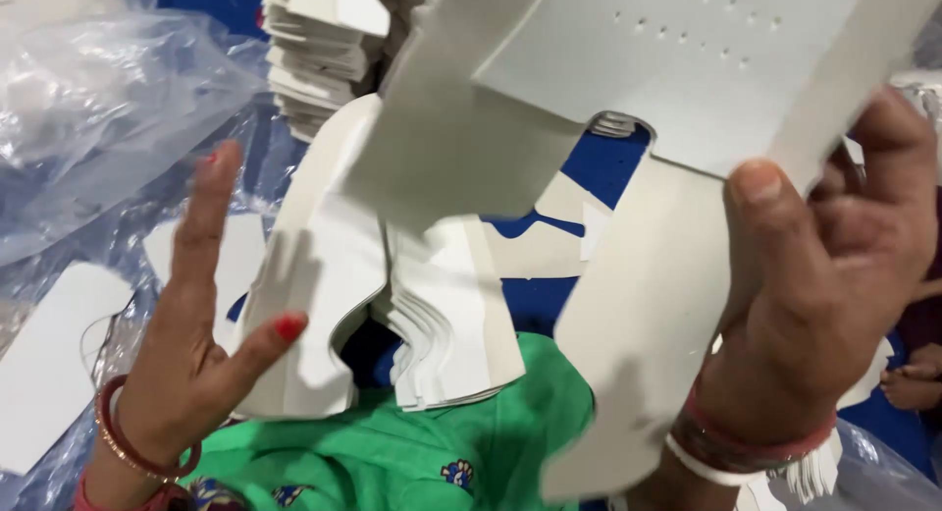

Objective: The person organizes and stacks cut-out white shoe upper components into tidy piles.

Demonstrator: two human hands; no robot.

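My right hand (pixel 834 266) grips a large white cut-out sheet (pixel 648 89) with small punched holes, holding it up close to the camera, thumb on its face. My left hand (pixel 201 324) is raised with fingers apart, its thumb and fingers resting against a stack of white shaped pieces (pixel 334 266) that lies on my lap. A second fanned stack of the same pieces (pixel 451 324) lies beside it on green cloth (pixel 422 452).
Crumpled clear plastic bags (pixel 98 89) fill the left side. Another tall pile of white pieces (pixel 314 50) stands at the back on a blue surface (pixel 608 167). Loose white pieces (pixel 49 364) lie at the left. Another person's hand (pixel 913 378) shows at the right edge.
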